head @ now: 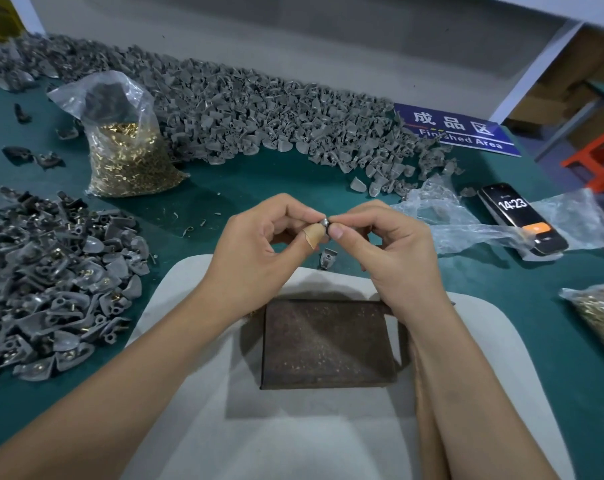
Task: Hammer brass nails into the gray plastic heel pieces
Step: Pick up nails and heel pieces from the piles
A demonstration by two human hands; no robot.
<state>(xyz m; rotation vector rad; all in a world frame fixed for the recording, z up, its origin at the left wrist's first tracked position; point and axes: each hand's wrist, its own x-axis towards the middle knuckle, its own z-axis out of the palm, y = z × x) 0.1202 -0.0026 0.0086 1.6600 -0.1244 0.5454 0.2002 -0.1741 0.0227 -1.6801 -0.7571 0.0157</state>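
both hands pinched one small heel piece (324,223) at frame centre, left hand (259,244) & right hand (390,251) touching, above the dark block (328,344).

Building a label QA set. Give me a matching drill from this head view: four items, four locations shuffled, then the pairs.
Items:
1. bag of brass nails
2. phone
3. metal block
4. blue sign

Locations:
A. on the white pad, below both hands
B. far right, at the end of the long heap of gray heel pieces
C. left of centre on the green table, upright, in front of the heap
D. right of the hands, lying beside crumpled clear plastic

Pairs: 1-C, 2-D, 3-A, 4-B
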